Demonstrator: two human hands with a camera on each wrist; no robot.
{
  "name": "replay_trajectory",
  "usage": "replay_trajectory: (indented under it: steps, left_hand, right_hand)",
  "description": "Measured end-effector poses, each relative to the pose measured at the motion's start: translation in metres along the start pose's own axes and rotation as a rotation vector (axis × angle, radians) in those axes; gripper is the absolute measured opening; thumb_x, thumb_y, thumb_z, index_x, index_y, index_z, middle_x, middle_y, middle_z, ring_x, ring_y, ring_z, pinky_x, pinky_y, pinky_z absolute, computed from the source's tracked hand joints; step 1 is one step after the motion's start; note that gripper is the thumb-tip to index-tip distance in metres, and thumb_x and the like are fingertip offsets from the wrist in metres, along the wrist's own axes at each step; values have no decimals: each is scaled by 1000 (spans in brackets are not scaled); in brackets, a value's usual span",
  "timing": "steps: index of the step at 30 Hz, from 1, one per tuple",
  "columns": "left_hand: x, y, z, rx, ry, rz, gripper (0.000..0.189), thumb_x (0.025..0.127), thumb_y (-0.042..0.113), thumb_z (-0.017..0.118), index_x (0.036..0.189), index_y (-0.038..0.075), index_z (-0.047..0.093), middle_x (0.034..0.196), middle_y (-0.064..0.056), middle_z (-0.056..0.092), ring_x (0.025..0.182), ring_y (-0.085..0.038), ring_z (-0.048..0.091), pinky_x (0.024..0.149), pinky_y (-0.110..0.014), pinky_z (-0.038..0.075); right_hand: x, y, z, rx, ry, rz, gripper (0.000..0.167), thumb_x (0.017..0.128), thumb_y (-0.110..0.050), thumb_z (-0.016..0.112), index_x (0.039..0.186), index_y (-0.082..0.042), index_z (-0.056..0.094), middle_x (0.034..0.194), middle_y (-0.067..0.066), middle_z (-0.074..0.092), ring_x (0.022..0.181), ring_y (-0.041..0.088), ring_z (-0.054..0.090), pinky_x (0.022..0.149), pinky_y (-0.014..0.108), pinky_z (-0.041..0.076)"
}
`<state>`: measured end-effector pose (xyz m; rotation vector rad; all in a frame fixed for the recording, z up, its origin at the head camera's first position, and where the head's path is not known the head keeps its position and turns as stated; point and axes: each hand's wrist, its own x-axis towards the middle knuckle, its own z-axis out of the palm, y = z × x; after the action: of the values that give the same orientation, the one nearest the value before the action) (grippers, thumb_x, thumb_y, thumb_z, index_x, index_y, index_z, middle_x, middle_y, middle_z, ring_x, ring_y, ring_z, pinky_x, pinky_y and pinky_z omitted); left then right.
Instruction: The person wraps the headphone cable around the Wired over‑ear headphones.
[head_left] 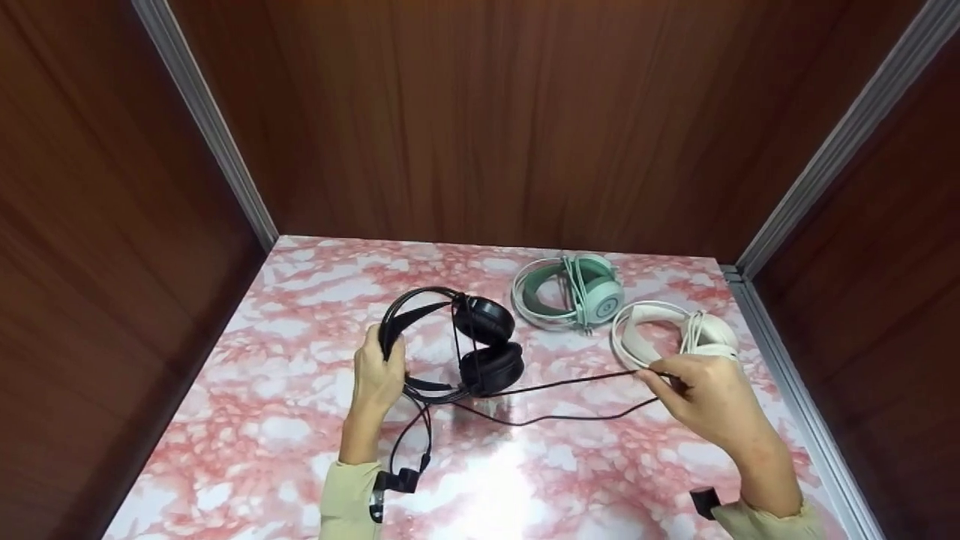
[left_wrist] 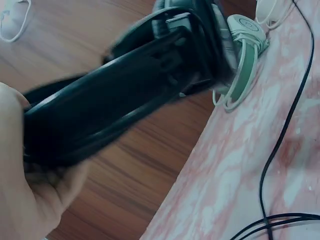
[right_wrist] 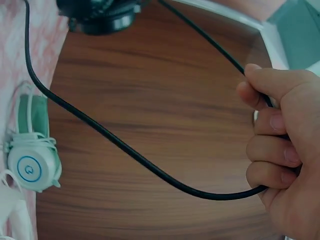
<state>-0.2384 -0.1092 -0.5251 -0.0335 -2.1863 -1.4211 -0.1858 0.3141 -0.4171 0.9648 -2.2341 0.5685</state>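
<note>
Black headphones (head_left: pixel 491 367) are held up over the table by my left hand (head_left: pixel 379 371), which grips them by the headband. In the left wrist view the dark headband (left_wrist: pixel 110 95) runs out from between my fingers and thumb. A black cable (right_wrist: pixel 135 155) stretches from the headphones to my right hand (head_left: pixel 709 394). Thumb and forefinger pinch the cable there, and the other fingers curl round it, as the right wrist view shows. One stretch of cable is nearly straight, and another sags below it. Part of the cord also crosses the ear cups.
Green headphones (head_left: pixel 604 300) with their cord wound round them lie at the back of the pink-and-white marbled table (head_left: pixel 300 390). White headphones (head_left: pixel 637 337), also wrapped, lie at the right, partly behind my right hand. Brown wood-grain panels (head_left: pixel 480 120) enclose the table.
</note>
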Motion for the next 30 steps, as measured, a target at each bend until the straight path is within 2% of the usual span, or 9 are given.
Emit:
replay_trajectory:
  steps: [3,4,7,9,12,18,20,26,30]
  left_hand:
    - [-1,5,-1,31,-63,-92,28,94,8,49,121,1,52,91,-16,62,82,-29,59,78,-46,48]
    - [-1,7,-2,-16,-87,-138,32,94,5,47,125,1,50,97,-17,59,87,-29,55,80,-45,46]
    - [-3,12,-1,-243,-121,-318,36,94,0,40,129,1,50,96,-16,53,79,-24,51,72,-35,44]
    - [-5,15,1,-436,-97,-430,35,93,-3,37,125,0,51,86,-11,45,67,-18,44,62,-27,40]
    - [-7,18,5,-589,-27,-491,25,94,-2,39,116,-2,51,78,-4,38,56,-11,38,49,-21,35]
    - [-6,18,14,-614,62,-387,11,97,6,51,104,-2,48,67,-2,38,45,-9,37,39,-19,30]
    - [-7,16,17,-607,50,-350,10,97,6,51,102,-2,48,67,-1,39,45,-10,37,38,-19,30]
    - [-16,24,19,-605,-111,-289,8,99,8,46,96,1,45,61,-1,37,43,-9,33,37,-19,28]
    - [-19,30,17,-723,-231,-223,11,100,11,41,95,1,41,63,-2,32,43,-6,27,38,-19,24]
  right_hand:
    - [4,-1,0,-37,-16,-25,15,76,-14,83,73,-16,68,58,-16,43,51,-3,34,46,17,31]
    - [6,-2,-1,-51,-21,-33,14,80,-18,80,72,-17,68,58,-16,43,51,-3,34,45,18,31]
    - [9,-7,-6,-63,-31,-39,14,84,-21,75,74,-16,67,61,-14,49,52,-2,39,45,19,34]
    - [13,-11,-11,-55,-53,-34,9,83,-16,74,78,-16,68,66,-13,56,55,-2,45,47,19,38]
    - [22,-19,-20,-41,-83,-55,14,76,-5,74,84,-15,68,77,-12,60,62,0,52,52,20,44]
    - [48,-40,-23,-82,-65,-188,4,88,-17,67,87,-17,71,79,-9,59,61,5,53,52,27,46]
    - [58,-47,-21,-99,-12,-248,16,93,-25,63,84,-16,71,73,-7,56,57,7,52,48,27,44]
    - [93,-64,-21,-116,196,-465,33,96,-28,62,73,-6,64,60,0,46,43,13,39,35,26,33]
    - [115,-57,-20,-124,205,-477,27,98,-19,57,78,-2,65,63,3,44,44,15,35,35,26,30]
